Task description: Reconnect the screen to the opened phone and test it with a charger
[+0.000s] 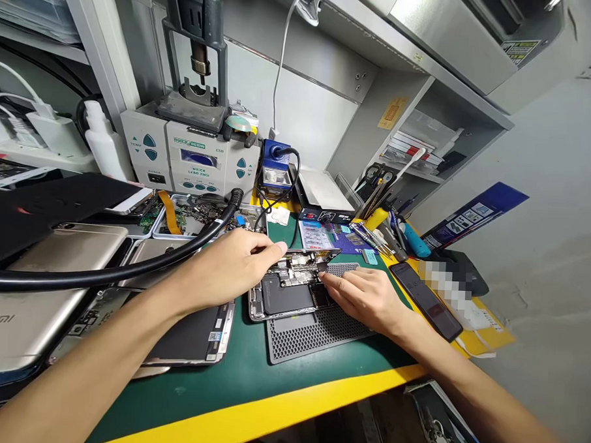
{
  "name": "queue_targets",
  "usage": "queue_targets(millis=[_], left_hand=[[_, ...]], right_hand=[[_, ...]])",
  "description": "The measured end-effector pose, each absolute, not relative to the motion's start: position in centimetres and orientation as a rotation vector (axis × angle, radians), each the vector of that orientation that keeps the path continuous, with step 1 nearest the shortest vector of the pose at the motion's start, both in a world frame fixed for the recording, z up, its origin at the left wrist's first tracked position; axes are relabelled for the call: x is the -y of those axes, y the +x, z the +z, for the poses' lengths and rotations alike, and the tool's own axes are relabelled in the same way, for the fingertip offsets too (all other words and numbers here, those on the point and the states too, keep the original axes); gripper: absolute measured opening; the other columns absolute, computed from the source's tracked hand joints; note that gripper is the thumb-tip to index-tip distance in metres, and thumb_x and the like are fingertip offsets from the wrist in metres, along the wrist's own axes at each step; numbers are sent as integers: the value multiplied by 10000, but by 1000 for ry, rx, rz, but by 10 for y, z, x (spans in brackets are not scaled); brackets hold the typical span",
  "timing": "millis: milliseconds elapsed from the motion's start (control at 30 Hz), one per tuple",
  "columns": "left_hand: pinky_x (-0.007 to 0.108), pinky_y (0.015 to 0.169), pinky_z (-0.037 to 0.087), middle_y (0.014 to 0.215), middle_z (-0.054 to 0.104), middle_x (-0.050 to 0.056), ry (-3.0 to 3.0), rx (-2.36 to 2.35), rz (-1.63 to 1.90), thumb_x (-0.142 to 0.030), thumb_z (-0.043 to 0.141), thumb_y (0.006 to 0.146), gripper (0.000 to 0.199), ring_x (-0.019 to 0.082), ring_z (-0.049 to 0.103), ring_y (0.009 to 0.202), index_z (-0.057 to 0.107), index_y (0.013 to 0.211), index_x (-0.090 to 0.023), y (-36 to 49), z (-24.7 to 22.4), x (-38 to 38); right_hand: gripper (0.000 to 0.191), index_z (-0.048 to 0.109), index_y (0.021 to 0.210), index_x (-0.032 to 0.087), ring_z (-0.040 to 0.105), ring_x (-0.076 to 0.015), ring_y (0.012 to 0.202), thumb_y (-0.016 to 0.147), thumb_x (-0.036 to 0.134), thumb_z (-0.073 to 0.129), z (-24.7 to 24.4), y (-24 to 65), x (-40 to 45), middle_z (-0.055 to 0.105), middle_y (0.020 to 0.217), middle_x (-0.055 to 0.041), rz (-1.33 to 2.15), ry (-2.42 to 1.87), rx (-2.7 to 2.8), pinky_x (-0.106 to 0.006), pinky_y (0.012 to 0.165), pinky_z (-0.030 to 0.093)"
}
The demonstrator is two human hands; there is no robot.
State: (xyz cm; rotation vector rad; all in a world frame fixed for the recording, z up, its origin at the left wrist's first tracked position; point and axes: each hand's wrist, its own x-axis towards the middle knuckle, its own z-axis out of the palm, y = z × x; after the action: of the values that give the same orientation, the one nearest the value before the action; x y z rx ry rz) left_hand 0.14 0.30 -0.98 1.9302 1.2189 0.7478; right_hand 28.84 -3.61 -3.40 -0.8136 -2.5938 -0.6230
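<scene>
We see an opened phone [290,293] at the centre of the frame, its long axis running left to right and tilting slightly upward at the right end. Its innards face up, the black battery [282,299] toward the lower left and the circuit board above it. Along the upper long edge a raised panel [329,254] stands tilted up from the body. The right part lies over a grey perforated mat [297,344]; the left end reaches past it above the green tabletop [209,397].

Our left hand [242,261] pinches the raised panel near its left end between thumb and finger. Our right hand [365,295] is bent, fingertips touching the phone's right part; we cannot tell whether they grip anything small.

At centre left, a shallow white tray [162,236] holds circuit boards, with an orange ribbon [169,211] across its left side. At upper left stands a white bottle [105,144], its contents hidden. At right of centre, tools [374,176] stand bunched, their holder hard to make out. A shelf [469,124] at upper right contains small boxes [413,151].
</scene>
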Motion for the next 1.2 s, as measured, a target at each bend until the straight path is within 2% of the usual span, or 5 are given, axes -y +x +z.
queue_targets(millis=[200, 433, 800, 1033, 1200], left_hand=[[313, 645, 473, 737, 695, 6, 1962, -1219, 678, -572, 482, 906, 441, 217, 643, 718, 708, 741, -231, 2, -9, -5], [327, 694, 491, 668, 653, 17, 1981, -1225, 669, -570, 494, 898, 433, 243, 658, 770, 708, 741, -228, 2, -8, -6], [314, 655, 480, 741, 707, 17, 1988, -1211, 658, -566, 482, 909, 434, 223, 647, 724, 732, 808, -226, 2, -7, -4], [334, 688, 486, 785, 717, 29, 1959, -1211, 658, -556, 489, 912, 424, 240, 660, 775, 752, 849, -231, 2, -6, -3], [338, 687, 490, 762, 711, 26, 1922, -1204, 697, -552, 522, 895, 401, 242, 660, 768, 758, 825, -236, 2, -7, -2]], right_hand=[[160, 653, 1094, 119, 524, -97, 516, 1004, 143, 522, -35, 291, 28, 591, 616, 36, -683, -812, 2671, -266, 562, 400], [196, 636, 1104, 111, 527, -116, 552, 1010, 117, 464, -22, 285, 27, 608, 666, 13, -660, -933, 2878, -292, 557, 348], [213, 638, 1055, 119, 443, -125, 539, 1032, 128, 426, -4, 274, 25, 595, 692, -8, -581, -1075, 3091, -321, 558, 262], [262, 611, 1208, 99, 489, -126, 558, 1034, 114, 416, -1, 272, 26, 628, 731, -19, -549, -1093, 3117, -319, 561, 270], [271, 619, 1213, 114, 480, -114, 543, 1028, 126, 423, -1, 272, 26, 644, 738, -19, -426, -1124, 3086, -312, 554, 266]])
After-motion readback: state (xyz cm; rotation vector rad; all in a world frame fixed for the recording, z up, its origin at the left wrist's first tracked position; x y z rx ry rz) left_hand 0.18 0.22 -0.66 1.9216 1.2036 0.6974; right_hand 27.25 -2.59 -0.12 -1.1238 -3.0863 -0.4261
